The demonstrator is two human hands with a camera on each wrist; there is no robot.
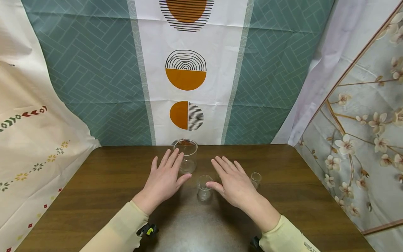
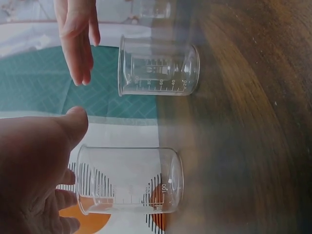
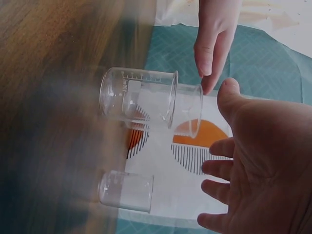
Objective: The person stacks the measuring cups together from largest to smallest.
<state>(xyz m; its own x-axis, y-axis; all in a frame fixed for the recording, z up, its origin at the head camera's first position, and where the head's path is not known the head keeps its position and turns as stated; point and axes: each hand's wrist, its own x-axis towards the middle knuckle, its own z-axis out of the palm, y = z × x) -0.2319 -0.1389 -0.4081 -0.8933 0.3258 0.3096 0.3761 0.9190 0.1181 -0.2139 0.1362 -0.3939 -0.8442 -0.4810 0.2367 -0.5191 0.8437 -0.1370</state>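
Three empty clear glass beakers stand upright on the table. The large beaker (image 1: 189, 166) is at the back, partly behind the fingers of my left hand (image 1: 163, 180). Between the two hands, nearer to me, stands the medium beaker (image 1: 204, 193), with a white graduated scale in the left wrist view (image 2: 158, 68). The small beaker (image 1: 256, 177) is to the right, just beyond my right hand (image 1: 234, 183). Both hands hover palm down with fingers straight and hold nothing. My right thumb overlaps the medium beaker's rim in the head view.
The dark brown wooden table (image 1: 94, 196) reaches back to a hanging green and white cloth (image 1: 104, 70). A cream cloth (image 1: 37, 140) hangs on the left, and a flower-patterned panel (image 1: 355, 150) stands along the right side.
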